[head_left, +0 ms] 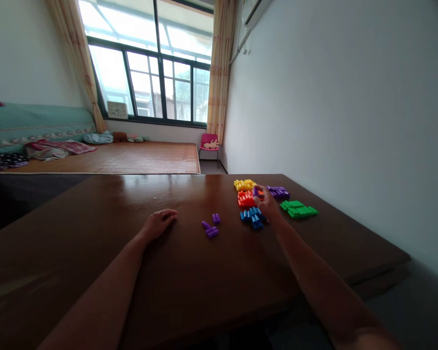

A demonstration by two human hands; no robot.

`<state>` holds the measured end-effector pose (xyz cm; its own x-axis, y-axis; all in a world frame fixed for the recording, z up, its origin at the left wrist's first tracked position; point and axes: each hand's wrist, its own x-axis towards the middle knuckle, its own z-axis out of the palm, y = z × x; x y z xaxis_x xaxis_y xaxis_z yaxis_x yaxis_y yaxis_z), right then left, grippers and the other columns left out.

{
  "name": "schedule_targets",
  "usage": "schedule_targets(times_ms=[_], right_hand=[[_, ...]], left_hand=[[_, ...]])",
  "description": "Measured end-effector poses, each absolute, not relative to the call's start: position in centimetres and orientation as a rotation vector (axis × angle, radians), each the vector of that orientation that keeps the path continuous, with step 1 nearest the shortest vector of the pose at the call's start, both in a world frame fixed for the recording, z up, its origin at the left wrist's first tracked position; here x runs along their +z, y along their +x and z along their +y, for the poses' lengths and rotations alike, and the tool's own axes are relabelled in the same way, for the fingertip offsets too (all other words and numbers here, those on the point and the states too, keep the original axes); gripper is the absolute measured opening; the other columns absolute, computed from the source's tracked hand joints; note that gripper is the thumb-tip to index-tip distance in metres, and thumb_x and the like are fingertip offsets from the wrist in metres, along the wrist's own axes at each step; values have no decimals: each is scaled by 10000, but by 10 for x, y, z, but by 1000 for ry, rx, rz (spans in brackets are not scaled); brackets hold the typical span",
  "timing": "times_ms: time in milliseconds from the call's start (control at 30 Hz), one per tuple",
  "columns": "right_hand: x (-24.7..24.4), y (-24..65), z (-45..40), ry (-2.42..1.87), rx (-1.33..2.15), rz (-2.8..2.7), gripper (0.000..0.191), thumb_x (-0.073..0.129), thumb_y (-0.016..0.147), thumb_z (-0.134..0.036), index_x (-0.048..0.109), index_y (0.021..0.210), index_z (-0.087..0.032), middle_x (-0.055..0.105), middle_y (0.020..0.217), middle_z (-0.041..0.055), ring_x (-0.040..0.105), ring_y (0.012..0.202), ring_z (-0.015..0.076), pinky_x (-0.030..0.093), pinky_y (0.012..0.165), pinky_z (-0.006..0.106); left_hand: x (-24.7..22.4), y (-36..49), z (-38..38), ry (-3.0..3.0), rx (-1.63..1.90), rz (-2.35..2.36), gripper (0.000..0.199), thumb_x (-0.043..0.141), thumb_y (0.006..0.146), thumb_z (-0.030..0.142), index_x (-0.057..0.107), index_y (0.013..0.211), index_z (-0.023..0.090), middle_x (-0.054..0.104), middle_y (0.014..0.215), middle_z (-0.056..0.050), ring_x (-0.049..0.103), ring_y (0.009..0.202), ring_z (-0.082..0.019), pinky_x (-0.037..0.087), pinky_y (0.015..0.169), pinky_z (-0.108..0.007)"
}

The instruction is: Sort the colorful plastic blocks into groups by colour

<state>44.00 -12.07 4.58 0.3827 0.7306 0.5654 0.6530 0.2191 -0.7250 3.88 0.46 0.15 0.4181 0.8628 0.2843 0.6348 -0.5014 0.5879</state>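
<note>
My right hand (265, 203) is closed on a purple plastic piece (255, 191), held between thumb and fingers above the red-orange pieces (245, 199). Just past the fingers lies a group of purple pieces (278, 192). Blue pieces (253, 217) lie below the hand, and yellow pieces (245, 184) are behind the red-orange ones. To the right of the wrist is a pile of green pieces (299, 209). My left hand (157, 224) rests on the table with loosely bent fingers and nothing visible in it. A few loose purple pieces (211, 232) lie between the hands.
The brown glossy table (190, 277) runs close to a white wall (332, 121) on the right. Beyond its far edge are a low bed with a mat (149, 155), a pink chair (209, 141) holding a soft toy, and a window.
</note>
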Motion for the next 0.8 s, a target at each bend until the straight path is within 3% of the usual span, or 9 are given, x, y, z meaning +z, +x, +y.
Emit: schedule_targets(times_ms=[167, 367, 567, 800], right_hand=[[27, 564, -142, -1627, -110, -908, 509, 563, 683, -295, 557, 1176, -168, 623, 1128, 126, 628, 866, 212, 540, 722, 331], [10, 643, -148, -1829, -155, -846, 504, 601, 655, -316, 577, 1138, -173, 637, 1159, 126, 638, 779, 185, 526, 663, 302], [12, 674, -105, -1987, -131, -1197, 383, 608, 662, -234, 640, 1041, -183, 701, 994, 75, 647, 784, 177, 510, 758, 310], [24, 690, -35, -2268, -171, -1524, 371, 581, 729, -180, 659, 1091, -207, 692, 1087, 80, 628, 998, 219, 454, 921, 313]], left_hand=[[4, 38, 3, 2312, 772, 1315, 463, 481, 765, 534, 711, 1035, 236, 740, 1005, -31, 670, 944, -258, 503, 858, -338], [3, 37, 7, 2300, 734, 1309, 500, 478, 762, 565, 703, 1052, 226, 738, 1012, -41, 666, 951, -263, 492, 874, -340], [3, 37, 8, 2245, 736, 1315, 516, 499, 746, 619, 712, 1030, 244, 743, 990, -26, 671, 927, -258, 499, 874, -321], [7, 35, 9, 2241, 694, 1285, 518, 513, 780, 630, 706, 1058, 239, 729, 1052, -34, 655, 988, -260, 491, 895, -319]])
